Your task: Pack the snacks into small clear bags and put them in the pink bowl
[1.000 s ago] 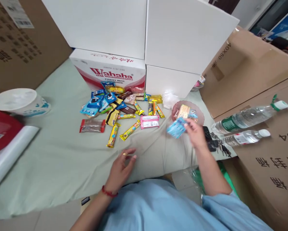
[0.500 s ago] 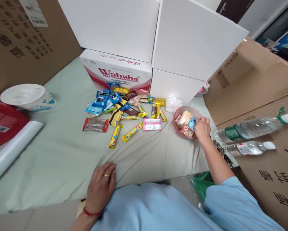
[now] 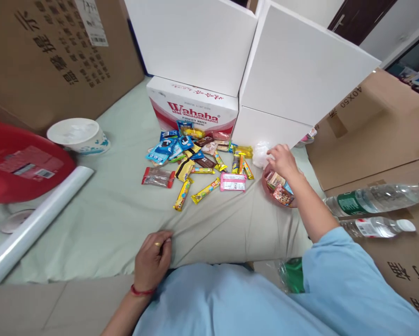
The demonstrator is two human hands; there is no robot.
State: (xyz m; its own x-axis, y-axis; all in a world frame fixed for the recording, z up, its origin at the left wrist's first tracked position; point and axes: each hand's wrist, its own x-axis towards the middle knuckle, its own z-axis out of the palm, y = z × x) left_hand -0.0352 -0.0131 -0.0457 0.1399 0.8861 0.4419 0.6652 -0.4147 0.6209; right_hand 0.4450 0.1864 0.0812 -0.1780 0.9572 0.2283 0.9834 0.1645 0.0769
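My right hand (image 3: 282,161) hovers over the back rim of a pinkish translucent bowl (image 3: 268,192), fingers bent, apart and holding nothing visible. Its fingertips are close to a crumpled clear plastic bag (image 3: 260,153). Wrapped snacks (image 3: 282,194) lie in the bowl, partly hidden by my forearm. At the front edge of the cloth rests my left hand (image 3: 153,259), with its fingers curled together and nothing seen in them. Beyond it spreads a pile of snacks: blue packets (image 3: 165,146), yellow sticks (image 3: 205,190), a pink-edged packet (image 3: 233,182) and a red-ended brown packet (image 3: 158,177).
A Wahaba carton (image 3: 193,109) and white panels (image 3: 300,65) stand behind the pile. On the left are a paper tub (image 3: 90,140), a red container (image 3: 23,163) and a white roll (image 3: 37,226). Two water bottles (image 3: 380,198) (image 3: 380,227) lie at the right.
My right hand has come up out of the bowl and moved back and left, toward the plastic bag. My left hand stays at the cloth's edge. The view has shifted left.
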